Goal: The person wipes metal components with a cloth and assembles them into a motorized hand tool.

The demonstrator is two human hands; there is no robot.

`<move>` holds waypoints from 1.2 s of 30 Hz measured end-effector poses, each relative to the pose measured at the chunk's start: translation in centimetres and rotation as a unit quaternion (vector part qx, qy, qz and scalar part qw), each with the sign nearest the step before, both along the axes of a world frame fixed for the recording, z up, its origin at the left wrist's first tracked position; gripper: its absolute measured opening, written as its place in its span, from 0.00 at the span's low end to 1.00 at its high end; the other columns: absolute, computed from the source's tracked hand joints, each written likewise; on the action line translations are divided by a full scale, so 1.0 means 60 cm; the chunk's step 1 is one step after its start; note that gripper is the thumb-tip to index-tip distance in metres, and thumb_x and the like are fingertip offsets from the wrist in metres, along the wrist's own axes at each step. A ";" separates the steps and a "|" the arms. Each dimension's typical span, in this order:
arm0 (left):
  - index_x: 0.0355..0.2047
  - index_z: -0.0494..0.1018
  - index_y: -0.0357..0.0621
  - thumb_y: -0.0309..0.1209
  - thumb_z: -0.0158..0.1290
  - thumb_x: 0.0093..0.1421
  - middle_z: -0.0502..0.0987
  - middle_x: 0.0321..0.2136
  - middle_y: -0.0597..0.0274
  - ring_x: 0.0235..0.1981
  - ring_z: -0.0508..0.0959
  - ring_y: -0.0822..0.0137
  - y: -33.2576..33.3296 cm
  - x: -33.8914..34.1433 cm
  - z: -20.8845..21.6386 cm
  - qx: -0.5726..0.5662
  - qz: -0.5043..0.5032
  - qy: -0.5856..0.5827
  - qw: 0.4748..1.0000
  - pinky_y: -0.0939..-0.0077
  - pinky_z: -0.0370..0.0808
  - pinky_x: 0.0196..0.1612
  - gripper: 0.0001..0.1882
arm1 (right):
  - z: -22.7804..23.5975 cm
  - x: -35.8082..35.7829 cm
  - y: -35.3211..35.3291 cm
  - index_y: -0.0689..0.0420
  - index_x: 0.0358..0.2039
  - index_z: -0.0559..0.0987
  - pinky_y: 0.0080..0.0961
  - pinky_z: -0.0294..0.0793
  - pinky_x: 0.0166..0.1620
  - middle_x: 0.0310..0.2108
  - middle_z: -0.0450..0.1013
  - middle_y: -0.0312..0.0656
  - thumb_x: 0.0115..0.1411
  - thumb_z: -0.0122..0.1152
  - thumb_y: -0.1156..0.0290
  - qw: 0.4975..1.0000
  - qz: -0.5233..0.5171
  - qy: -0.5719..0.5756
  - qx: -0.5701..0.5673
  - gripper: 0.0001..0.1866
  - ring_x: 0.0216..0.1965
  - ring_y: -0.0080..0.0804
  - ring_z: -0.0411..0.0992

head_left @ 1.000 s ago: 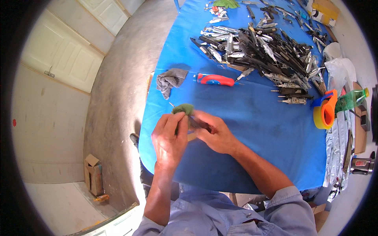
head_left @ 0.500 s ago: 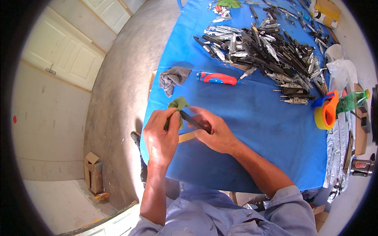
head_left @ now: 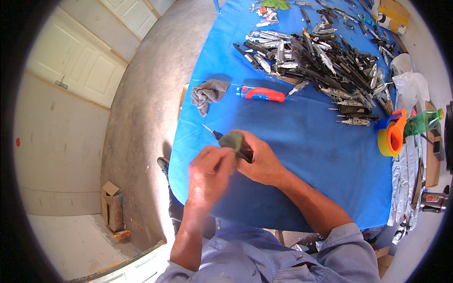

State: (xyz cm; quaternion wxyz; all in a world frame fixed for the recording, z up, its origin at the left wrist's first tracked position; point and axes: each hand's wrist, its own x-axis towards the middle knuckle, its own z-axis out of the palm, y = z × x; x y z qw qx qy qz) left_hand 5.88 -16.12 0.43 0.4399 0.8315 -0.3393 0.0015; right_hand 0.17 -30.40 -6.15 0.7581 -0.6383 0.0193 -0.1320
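Above the near left part of a blue-covered table (head_left: 311,160), a person's right hand (head_left: 262,162) grips a slim dark tool (head_left: 216,135), its thin metal tip pointing up and left. The left hand (head_left: 207,173), blurred, curls its fingers around a green cloth (head_left: 230,140) against the tool. Beyond lie a gray rag (head_left: 207,95), a red-and-blue hand tool (head_left: 265,94) and a heap of black and silver parts (head_left: 325,61).

Shows blur on left hand (head_left: 211,177), towards seven o'clock, and green cloth (head_left: 230,140); hides middle of dark tool (head_left: 217,135) beneath cloth; cuts off worktop (head_left: 325,155) towards one o'clock.
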 end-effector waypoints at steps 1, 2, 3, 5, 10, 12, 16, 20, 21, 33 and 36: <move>0.37 0.81 0.37 0.20 0.60 0.59 0.80 0.30 0.52 0.30 0.82 0.56 0.006 0.009 0.001 -0.001 0.018 -0.014 1.000 0.66 0.78 0.34 0.06 | -0.003 0.000 0.003 0.65 0.58 0.69 0.30 0.76 0.49 0.46 0.77 0.47 0.57 0.56 0.80 1.000 -0.008 -0.014 0.012 0.26 0.47 0.31 0.76; 0.37 0.81 0.37 0.20 0.60 0.59 0.81 0.30 0.52 0.30 0.82 0.57 0.009 0.018 0.002 -0.002 0.036 -0.029 0.999 0.67 0.77 0.34 0.06 | -0.003 -0.003 0.001 0.64 0.60 0.68 0.29 0.75 0.50 0.47 0.76 0.45 0.57 0.56 0.81 1.000 0.001 0.009 -0.017 0.27 0.48 0.29 0.76; 0.38 0.81 0.37 0.21 0.60 0.60 0.81 0.31 0.51 0.30 0.82 0.56 0.006 0.023 0.010 0.003 0.064 -0.022 0.998 0.67 0.77 0.34 0.06 | 0.000 -0.007 -0.005 0.64 0.61 0.67 0.28 0.75 0.51 0.49 0.75 0.44 0.58 0.55 0.82 0.998 0.010 0.032 -0.045 0.28 0.49 0.27 0.75; 0.38 0.81 0.37 0.21 0.60 0.60 0.81 0.31 0.51 0.30 0.82 0.55 -0.002 0.036 0.005 0.004 0.067 -0.040 0.997 0.66 0.77 0.34 0.06 | 0.002 -0.007 -0.006 0.63 0.63 0.66 0.26 0.75 0.52 0.50 0.74 0.42 0.59 0.56 0.82 0.996 0.013 0.047 -0.078 0.29 0.49 0.24 0.74; 0.37 0.80 0.35 0.20 0.61 0.59 0.80 0.30 0.53 0.29 0.80 0.60 -0.007 0.016 -0.027 0.010 -0.035 -0.102 0.994 0.70 0.76 0.33 0.06 | 0.013 -0.003 0.000 0.65 0.58 0.69 0.32 0.75 0.50 0.43 0.76 0.52 0.55 0.60 0.77 0.999 -0.005 0.040 -0.022 0.28 0.46 0.38 0.77; 0.36 0.80 0.36 0.18 0.61 0.58 0.80 0.30 0.54 0.28 0.80 0.60 -0.011 -0.001 -0.029 0.027 -0.037 -0.119 0.992 0.70 0.76 0.32 0.06 | 0.021 -0.008 -0.002 0.65 0.58 0.69 0.33 0.75 0.50 0.43 0.76 0.52 0.55 0.60 0.77 0.997 -0.005 0.047 -0.065 0.27 0.46 0.41 0.77; 0.36 0.80 0.37 0.18 0.61 0.58 0.79 0.29 0.55 0.28 0.80 0.61 -0.001 -0.001 -0.014 0.009 -0.039 -0.022 0.999 0.70 0.75 0.30 0.06 | 0.016 -0.008 -0.001 0.64 0.57 0.70 0.35 0.75 0.51 0.44 0.76 0.54 0.55 0.59 0.78 0.992 -0.013 0.031 -0.119 0.26 0.46 0.47 0.77; 0.37 0.81 0.36 0.20 0.60 0.59 0.80 0.29 0.52 0.28 0.81 0.58 0.018 0.018 0.006 0.005 0.016 -0.006 1.000 0.67 0.76 0.30 0.05 | 0.003 -0.008 0.002 0.64 0.58 0.70 0.30 0.75 0.47 0.44 0.75 0.48 0.57 0.57 0.80 0.993 -0.023 0.019 -0.114 0.26 0.43 0.33 0.75; 0.37 0.81 0.36 0.20 0.60 0.60 0.80 0.29 0.52 0.28 0.81 0.59 0.017 0.027 0.004 -0.002 0.044 -0.034 0.998 0.68 0.76 0.30 0.05 | 0.005 -0.007 0.003 0.65 0.58 0.69 0.34 0.75 0.50 0.44 0.76 0.53 0.56 0.57 0.79 0.992 -0.029 0.011 -0.121 0.26 0.46 0.43 0.76; 0.37 0.80 0.35 0.21 0.61 0.61 0.80 0.29 0.55 0.28 0.80 0.64 0.008 -0.005 -0.037 0.022 -0.007 -0.072 0.997 0.73 0.76 0.32 0.05 | 0.018 -0.009 0.007 0.67 0.57 0.69 0.36 0.75 0.55 0.47 0.77 0.59 0.57 0.59 0.78 0.993 -0.020 0.052 -0.100 0.26 0.50 0.49 0.78; 0.38 0.80 0.35 0.22 0.60 0.62 0.80 0.29 0.56 0.27 0.79 0.68 0.018 -0.011 -0.021 -0.014 0.011 0.020 1.000 0.74 0.75 0.31 0.05 | 0.010 -0.008 0.010 0.65 0.58 0.69 0.36 0.75 0.55 0.47 0.77 0.57 0.56 0.60 0.79 0.997 -0.025 0.034 -0.066 0.27 0.51 0.47 0.78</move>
